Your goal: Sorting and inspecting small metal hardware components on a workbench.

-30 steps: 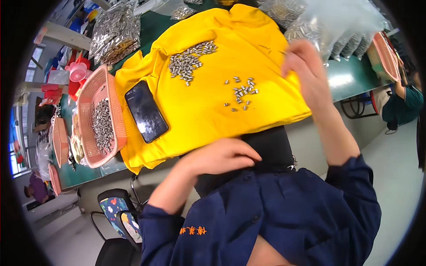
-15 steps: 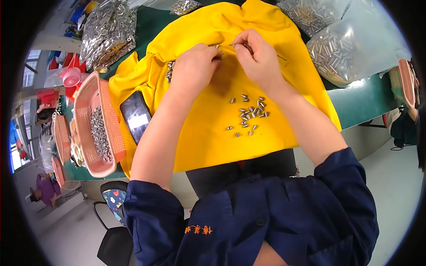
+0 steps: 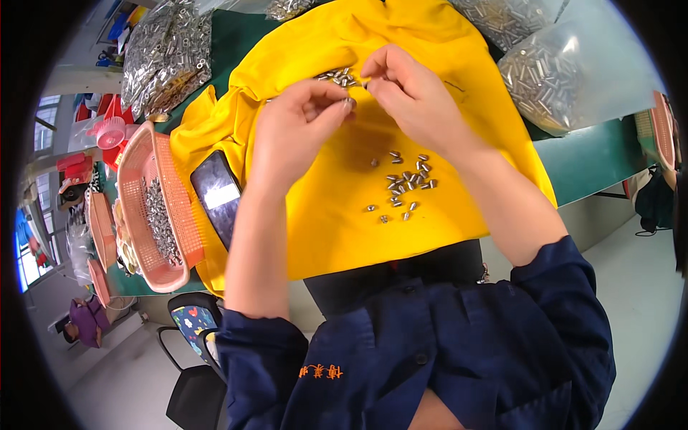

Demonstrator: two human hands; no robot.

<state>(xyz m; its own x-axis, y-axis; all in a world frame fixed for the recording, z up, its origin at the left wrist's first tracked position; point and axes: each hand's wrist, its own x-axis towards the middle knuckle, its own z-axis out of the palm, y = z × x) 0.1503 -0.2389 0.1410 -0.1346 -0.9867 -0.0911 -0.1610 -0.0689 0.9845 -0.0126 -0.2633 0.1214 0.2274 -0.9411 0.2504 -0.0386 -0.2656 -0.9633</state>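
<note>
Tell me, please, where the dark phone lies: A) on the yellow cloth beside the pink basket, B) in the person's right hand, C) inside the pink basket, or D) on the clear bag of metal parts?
A: the phone lies flat on the yellow cloth, just right of the pink basket.

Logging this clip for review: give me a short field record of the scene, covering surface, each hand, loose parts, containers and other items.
surface: yellow cloth spread over a green table
left hand: fingertips pinch a small metal piece
right hand: fingers meet the left hand's above the cloth
loose parts: scattered metal pieces on the cloth; a small pile behind the hands
containers: pink basket with metal pieces, at the left
bags: clear bags of metal parts at the right
other: dark phone on the cloth
</note>
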